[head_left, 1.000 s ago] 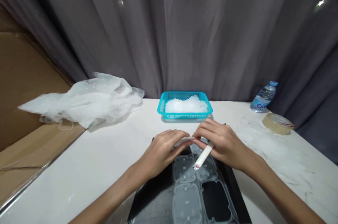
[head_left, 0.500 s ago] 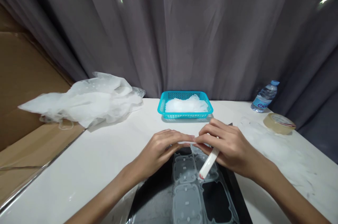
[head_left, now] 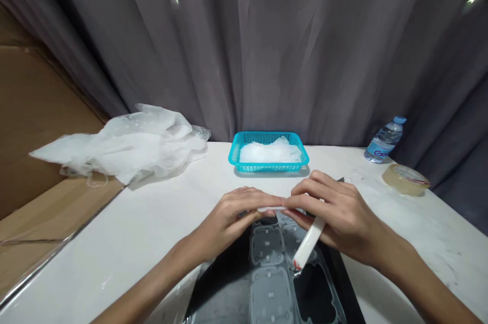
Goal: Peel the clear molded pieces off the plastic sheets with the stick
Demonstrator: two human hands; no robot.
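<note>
My left hand (head_left: 232,212) pinches one end of a thin, flat whitish piece (head_left: 270,208), thumb below and fingers above. At its other end, the fingertips of my right hand (head_left: 331,207) close on the same piece, almost meeting the left fingertips. A white stick-like tool (head_left: 310,242) also lies in my right hand, slanting down to a red-marked end with a small shiny tip. Most of the flat piece is covered by my fingers. Beneath both hands is a translucent plastic sheet of rounded panels (head_left: 270,288), lying on a black mat (head_left: 224,283).
A turquoise basket (head_left: 269,167) holding white, fluffy-looking material stands at the back. Left of it lies crumpled translucent plastic (head_left: 145,146), near a cardboard box (head_left: 34,120). At right are a water bottle (head_left: 385,140), a tape roll (head_left: 406,180) and whitish scraps (head_left: 415,227) on the table.
My right hand has shifted slightly right, and the white tool's lower end has swung down and toward me. Both hands still grip the flat piece.
</note>
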